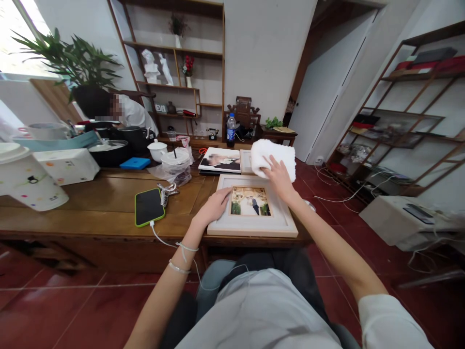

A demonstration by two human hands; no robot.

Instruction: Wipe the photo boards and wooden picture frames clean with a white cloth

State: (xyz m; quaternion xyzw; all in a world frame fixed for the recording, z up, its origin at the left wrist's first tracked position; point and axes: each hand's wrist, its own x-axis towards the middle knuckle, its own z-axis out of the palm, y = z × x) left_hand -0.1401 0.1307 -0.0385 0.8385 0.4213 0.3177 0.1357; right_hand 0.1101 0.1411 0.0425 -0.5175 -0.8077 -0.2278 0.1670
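Observation:
A light wooden picture frame [250, 229] lies face up at the table's front edge, directly before me. Inside it, past a wide white border, is a small photo [250, 201]. My left hand [215, 206] rests flat on the frame's left side, fingers stretched toward the photo. In my right hand [279, 177] is a white fluffy towel [274, 154], gripped from above at the frame's far right corner. The towel covers part of a second frame [246, 161] behind. Whether it touches the nearer frame I cannot tell.
Left of the frame lie a charging phone [148, 207], a lidded cup [175, 157] in plastic and a blue box [134, 163]. A photo panel [220, 160] and a bottle [231, 130] stand behind. Another person [134, 112] leans down at the far left.

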